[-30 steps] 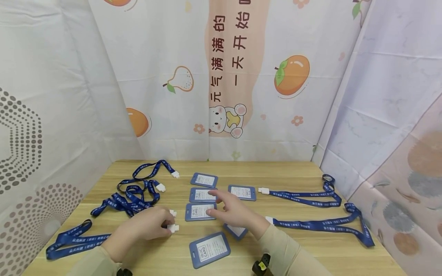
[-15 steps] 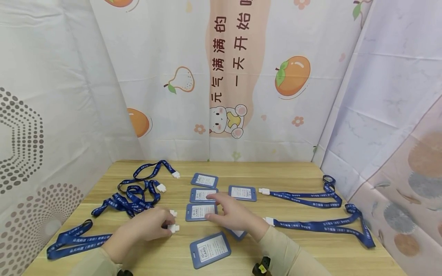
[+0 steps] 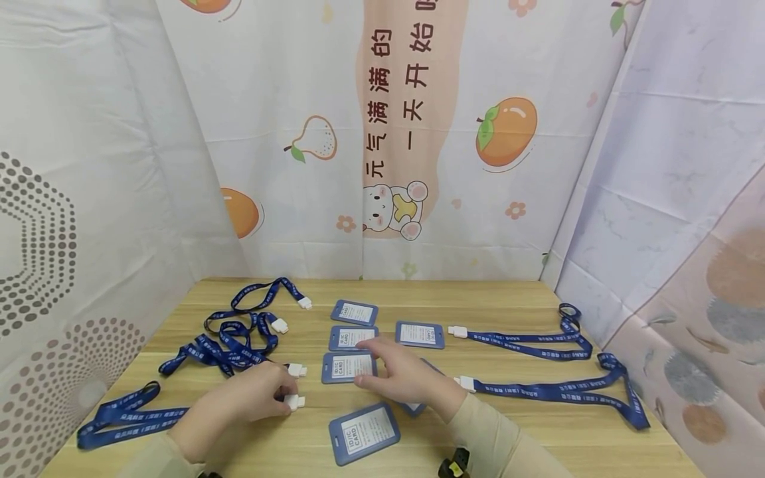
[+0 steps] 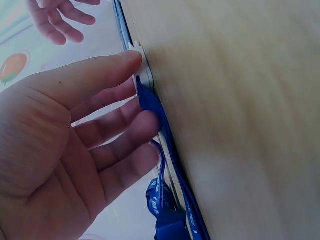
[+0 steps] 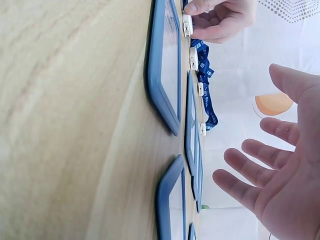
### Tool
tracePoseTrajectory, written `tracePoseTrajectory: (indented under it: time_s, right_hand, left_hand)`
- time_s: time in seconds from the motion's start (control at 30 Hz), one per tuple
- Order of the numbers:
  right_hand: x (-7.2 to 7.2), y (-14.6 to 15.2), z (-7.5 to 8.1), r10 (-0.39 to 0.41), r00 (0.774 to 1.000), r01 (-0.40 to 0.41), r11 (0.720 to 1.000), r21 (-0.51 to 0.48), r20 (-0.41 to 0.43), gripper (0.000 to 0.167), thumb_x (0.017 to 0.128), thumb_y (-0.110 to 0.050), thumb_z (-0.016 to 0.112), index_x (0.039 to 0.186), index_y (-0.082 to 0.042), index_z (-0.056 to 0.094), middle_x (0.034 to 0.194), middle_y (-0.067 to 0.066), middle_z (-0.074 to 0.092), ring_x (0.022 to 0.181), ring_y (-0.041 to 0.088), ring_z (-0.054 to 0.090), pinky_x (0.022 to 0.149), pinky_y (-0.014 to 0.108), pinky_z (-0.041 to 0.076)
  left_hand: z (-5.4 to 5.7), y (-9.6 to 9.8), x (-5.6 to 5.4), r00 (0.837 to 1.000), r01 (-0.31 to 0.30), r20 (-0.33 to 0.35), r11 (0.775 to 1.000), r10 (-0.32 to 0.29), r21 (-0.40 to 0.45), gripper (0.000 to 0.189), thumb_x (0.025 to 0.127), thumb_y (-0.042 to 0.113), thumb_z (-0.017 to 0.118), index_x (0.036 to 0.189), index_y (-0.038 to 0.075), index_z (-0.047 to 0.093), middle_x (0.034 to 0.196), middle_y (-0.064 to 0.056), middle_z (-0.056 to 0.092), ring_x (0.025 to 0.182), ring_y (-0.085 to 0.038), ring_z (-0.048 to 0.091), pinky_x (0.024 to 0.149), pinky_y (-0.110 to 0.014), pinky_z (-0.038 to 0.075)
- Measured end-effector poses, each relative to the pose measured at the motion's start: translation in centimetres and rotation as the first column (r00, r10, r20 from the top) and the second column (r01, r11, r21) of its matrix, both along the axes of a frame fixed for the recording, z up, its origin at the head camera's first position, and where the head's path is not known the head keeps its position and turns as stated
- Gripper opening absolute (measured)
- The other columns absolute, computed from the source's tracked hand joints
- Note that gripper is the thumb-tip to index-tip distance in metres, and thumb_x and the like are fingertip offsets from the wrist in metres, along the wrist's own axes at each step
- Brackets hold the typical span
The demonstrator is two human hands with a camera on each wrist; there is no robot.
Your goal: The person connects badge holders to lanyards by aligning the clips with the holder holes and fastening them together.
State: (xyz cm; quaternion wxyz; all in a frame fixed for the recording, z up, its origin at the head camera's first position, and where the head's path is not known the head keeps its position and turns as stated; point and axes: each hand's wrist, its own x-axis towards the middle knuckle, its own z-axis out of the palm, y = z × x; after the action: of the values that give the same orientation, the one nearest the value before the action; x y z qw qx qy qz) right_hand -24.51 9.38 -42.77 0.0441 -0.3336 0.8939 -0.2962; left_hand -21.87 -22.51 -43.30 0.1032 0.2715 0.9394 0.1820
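"Lanyard (image 4: 172, 147) on the left side: how is it held?"

"By its white clip (image 3: 294, 402), pinched between thumb and finger of the left hand (image 3: 254, 396), low over the table (image 3: 508, 299) at the near left. Whether the clip is borne by the wood cannot be told, and part of the strap is hidden by the forearm (image 3: 196, 430)."

"And the right hand (image 3: 412, 377)?"

"Nothing is held there; its fingers are spread wide above the middle."

"Which step seems to be in hand?"

"Placing of the clip, it may be judged, left of the badge holders (image 3: 348, 367). For the next move, a steady, light pinch is probably called for, so that the strap is not dragged."

"What stands in the way?"

"Another clip (image 3: 297, 370) is set just beyond, on the far side, and a tangled heap of straps (image 3: 210, 350), by which the lanyard could be snagged, is found farther left. One holder (image 3: 412, 407) is partly covered by the right hand. At the right, two more lanyards (image 3: 514, 390) are laid out, their clips toward the middle."
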Motion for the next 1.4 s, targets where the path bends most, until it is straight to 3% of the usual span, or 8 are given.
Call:
tracePoseTrajectory:
  time_s: [0.63,0.97,1.13,1.4]
  right_hand:
    - [0.4,0.3,0.1,-0.006,0.999,0.006,1.0,0.008,0.038,0.062,0.095,-0.059,0.062,0.148,-0.03,0.05,0.146,0.0,0.053,0.13,0.02,0.053,0.105,0.049,0.047]
    - [0.3,0.8,1.3,0.032,0.999,-0.03,0.998,0.052,-0.037,0.061,0.095,-0.056,0.062,0.145,-0.022,0.054,0.15,0.003,0.05,0.142,0.026,0.042,0.113,0.049,0.038]
    - [0.2,1.2,2.6,0.073,0.994,-0.067,0.995,0.076,-0.079,0.059,0.096,-0.049,0.067,0.144,-0.017,0.056,0.148,0.004,0.053,0.139,0.026,0.047,0.112,0.047,0.04]
    - [0.1,2.2,4.2,0.088,0.985,-0.065,0.987,0.147,-0.151,0.057,0.095,-0.045,0.07,0.144,-0.019,0.056,0.148,0.001,0.053,0.136,0.022,0.049,0.109,0.043,0.044]
  left_hand:
    - [0.4,-0.6,0.9,0.999,-0.046,0.01,0.999,0.046,0.01,0.015,0.075,0.017,0.088,0.084,0.023,0.079,0.082,0.017,0.063,0.077,-0.006,0.055,0.071,-0.034,0.05]
    - [0.7,-0.2,0.9,0.991,-0.12,0.056,0.993,0.12,0.006,0.015,0.073,0.013,0.089,0.084,0.018,0.08,0.084,0.012,0.068,0.077,-0.01,0.059,0.075,-0.039,0.055]
    - [0.7,-0.2,0.9,0.992,-0.121,0.045,0.993,0.12,-0.001,0.014,0.073,0.012,0.089,0.082,0.018,0.08,0.081,0.013,0.067,0.074,-0.009,0.057,0.071,-0.036,0.053]
    - [0.8,-0.3,1.0,0.993,-0.11,0.053,0.993,0.108,0.031,0.013,0.073,0.011,0.089,0.081,0.017,0.08,0.08,0.012,0.066,0.069,-0.011,0.055,0.064,-0.031,0.05]
